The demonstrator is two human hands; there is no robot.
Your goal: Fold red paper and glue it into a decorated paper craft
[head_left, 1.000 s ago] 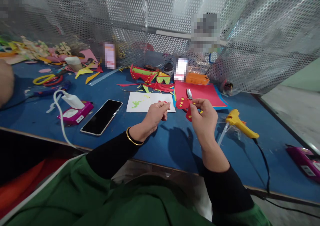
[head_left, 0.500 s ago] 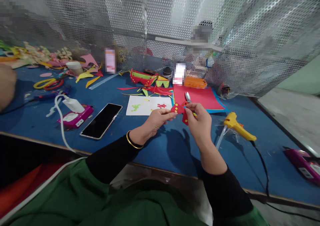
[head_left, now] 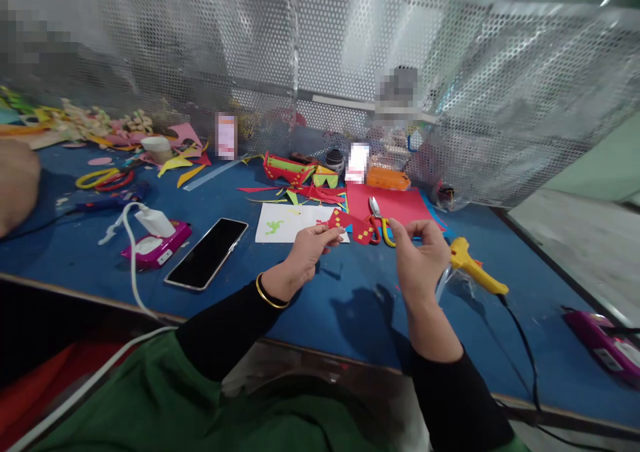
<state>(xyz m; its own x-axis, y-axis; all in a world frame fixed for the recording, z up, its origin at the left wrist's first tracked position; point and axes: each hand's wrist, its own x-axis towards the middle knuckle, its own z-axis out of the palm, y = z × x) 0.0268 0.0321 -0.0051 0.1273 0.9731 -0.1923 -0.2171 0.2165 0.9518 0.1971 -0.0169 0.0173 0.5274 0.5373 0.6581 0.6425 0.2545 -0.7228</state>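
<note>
My left hand (head_left: 306,255) pinches one end of a red paper cutout (head_left: 362,229) dotted with small yellow squares, shaped like the front of a pair of glasses. The cutout is held above the blue table. My right hand (head_left: 423,259) is to the right of it, apart from it, fingers bent and closed; whatever they may hold is too small to make out. Between the cutout and this hand lie scissors (head_left: 374,207) with one red and one yellow handle. Behind the left hand, a white sheet (head_left: 267,232) carries small green and red paper bits.
Paper glasses (head_left: 287,169) and paper strips lie at the back, near a red sheet (head_left: 400,204). A yellow glue gun (head_left: 475,265) is at right, its cord trailing. To the left are a phone (head_left: 207,253), a purple power socket (head_left: 155,245) and another person's hand (head_left: 17,185).
My right hand has let go of the red cutout and moved right, away from it. The left hand still holds the cutout, which now shows more fully. The view has tilted slightly.
</note>
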